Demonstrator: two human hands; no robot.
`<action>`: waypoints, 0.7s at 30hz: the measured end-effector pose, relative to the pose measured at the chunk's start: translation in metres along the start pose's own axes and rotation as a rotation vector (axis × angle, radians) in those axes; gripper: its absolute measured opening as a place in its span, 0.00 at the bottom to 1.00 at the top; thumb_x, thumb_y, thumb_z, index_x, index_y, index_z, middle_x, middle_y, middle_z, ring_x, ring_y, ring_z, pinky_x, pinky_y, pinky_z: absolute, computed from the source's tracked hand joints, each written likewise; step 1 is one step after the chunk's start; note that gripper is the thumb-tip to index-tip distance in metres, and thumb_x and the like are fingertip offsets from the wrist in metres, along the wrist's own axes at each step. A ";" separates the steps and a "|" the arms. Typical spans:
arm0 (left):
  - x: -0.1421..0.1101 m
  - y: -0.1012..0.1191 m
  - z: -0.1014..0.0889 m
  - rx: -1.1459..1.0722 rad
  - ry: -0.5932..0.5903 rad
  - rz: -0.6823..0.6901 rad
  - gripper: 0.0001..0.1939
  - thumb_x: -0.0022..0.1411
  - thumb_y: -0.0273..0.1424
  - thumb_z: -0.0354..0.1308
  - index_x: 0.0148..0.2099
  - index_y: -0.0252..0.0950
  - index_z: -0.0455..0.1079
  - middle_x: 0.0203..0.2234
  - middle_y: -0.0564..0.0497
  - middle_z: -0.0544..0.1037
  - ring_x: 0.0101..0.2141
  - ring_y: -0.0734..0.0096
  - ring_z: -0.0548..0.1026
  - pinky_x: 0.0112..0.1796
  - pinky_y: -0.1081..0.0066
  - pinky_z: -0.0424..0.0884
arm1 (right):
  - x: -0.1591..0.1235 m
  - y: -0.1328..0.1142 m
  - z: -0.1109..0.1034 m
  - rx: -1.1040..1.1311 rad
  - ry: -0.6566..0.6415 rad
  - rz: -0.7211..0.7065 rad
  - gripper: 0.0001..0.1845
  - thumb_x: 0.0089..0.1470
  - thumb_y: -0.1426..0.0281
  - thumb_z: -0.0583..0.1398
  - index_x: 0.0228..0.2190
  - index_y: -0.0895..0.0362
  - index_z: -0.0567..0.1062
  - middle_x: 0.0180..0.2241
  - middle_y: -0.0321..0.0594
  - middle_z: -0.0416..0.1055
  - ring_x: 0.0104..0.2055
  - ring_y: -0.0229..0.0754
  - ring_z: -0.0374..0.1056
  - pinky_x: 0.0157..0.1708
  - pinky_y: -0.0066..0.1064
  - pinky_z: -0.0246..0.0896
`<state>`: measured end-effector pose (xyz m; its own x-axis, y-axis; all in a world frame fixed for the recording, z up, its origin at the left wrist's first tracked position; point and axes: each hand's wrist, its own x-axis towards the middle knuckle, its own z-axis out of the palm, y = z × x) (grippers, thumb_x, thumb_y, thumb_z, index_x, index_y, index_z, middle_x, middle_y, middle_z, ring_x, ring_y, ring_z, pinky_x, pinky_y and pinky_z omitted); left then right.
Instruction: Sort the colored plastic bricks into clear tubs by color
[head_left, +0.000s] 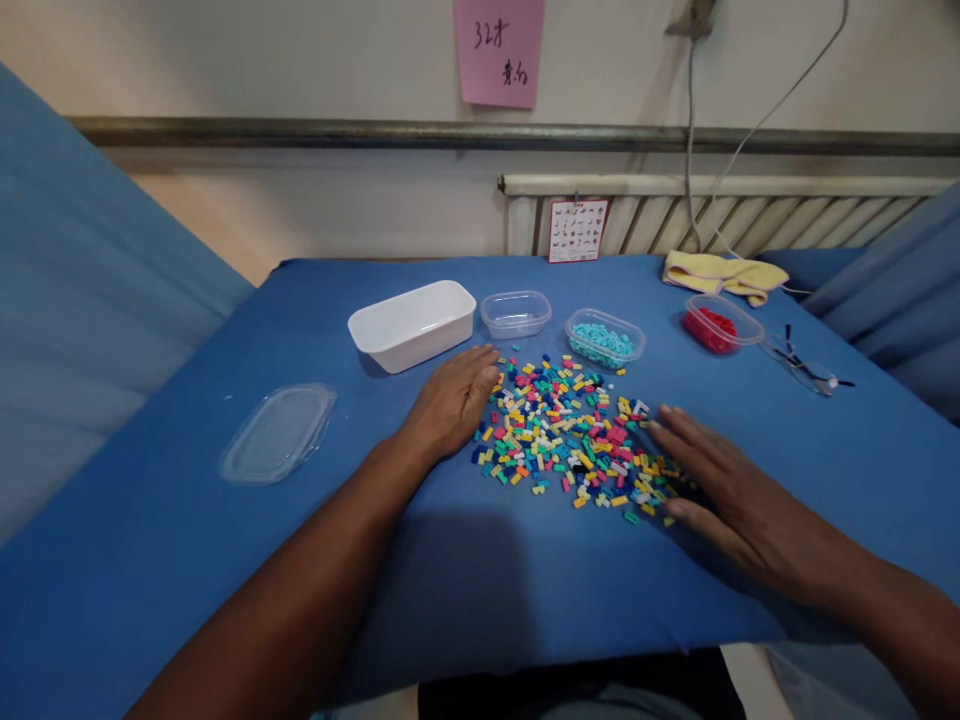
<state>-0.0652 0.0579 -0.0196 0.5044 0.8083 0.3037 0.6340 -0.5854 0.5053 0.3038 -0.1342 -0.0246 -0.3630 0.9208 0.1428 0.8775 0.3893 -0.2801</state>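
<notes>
A spread of several small coloured bricks (570, 435) lies on the blue tablecloth (225, 540). My left hand (454, 400) rests flat on the cloth at the pile's left edge, fingers together and touching the outer bricks. My right hand (727, 490) lies flat at the pile's right edge, fingers stretched out against the bricks. Neither hand holds anything.
Behind the pile stand a white tub (412, 322), an empty clear container (515, 312), a clear container of turquoise bricks (604, 338) and one of red bricks (720, 324). A clear lid (279, 432) lies at left. Glasses (802, 365) and a yellow cloth (724, 272) sit at right.
</notes>
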 end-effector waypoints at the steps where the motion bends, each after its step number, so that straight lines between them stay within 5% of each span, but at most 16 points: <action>1: 0.000 0.000 -0.001 -0.015 0.010 -0.012 0.40 0.82 0.54 0.34 0.71 0.31 0.71 0.70 0.41 0.74 0.72 0.56 0.69 0.74 0.50 0.62 | -0.008 0.005 0.001 -0.010 0.005 0.041 0.48 0.72 0.50 0.58 0.81 0.42 0.41 0.82 0.46 0.40 0.80 0.65 0.48 0.73 0.66 0.58; 5: -0.001 0.001 -0.003 -0.049 0.044 -0.053 0.38 0.82 0.54 0.35 0.71 0.36 0.72 0.70 0.44 0.74 0.71 0.55 0.70 0.73 0.50 0.63 | -0.016 0.005 0.012 -0.044 -0.019 0.048 0.54 0.69 0.46 0.61 0.81 0.43 0.39 0.81 0.49 0.40 0.80 0.67 0.47 0.73 0.69 0.56; 12: -0.001 -0.003 0.000 -0.053 0.048 -0.043 0.39 0.82 0.54 0.34 0.70 0.33 0.72 0.69 0.42 0.74 0.71 0.55 0.70 0.74 0.50 0.62 | 0.037 -0.026 0.029 -0.039 -0.005 -0.038 0.54 0.72 0.47 0.58 0.81 0.47 0.35 0.82 0.54 0.35 0.82 0.65 0.37 0.75 0.67 0.52; 21: -0.002 0.001 0.001 -0.088 0.065 -0.040 0.37 0.83 0.53 0.35 0.70 0.34 0.73 0.69 0.42 0.74 0.71 0.57 0.70 0.73 0.50 0.62 | 0.145 -0.060 0.041 -0.035 -0.006 -0.215 0.47 0.72 0.40 0.51 0.77 0.59 0.58 0.80 0.60 0.45 0.82 0.64 0.39 0.77 0.64 0.43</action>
<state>-0.0649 0.0558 -0.0204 0.4386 0.8349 0.3326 0.5972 -0.5473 0.5864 0.1862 -0.0231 -0.0257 -0.5445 0.8170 0.1900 0.7901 0.5756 -0.2110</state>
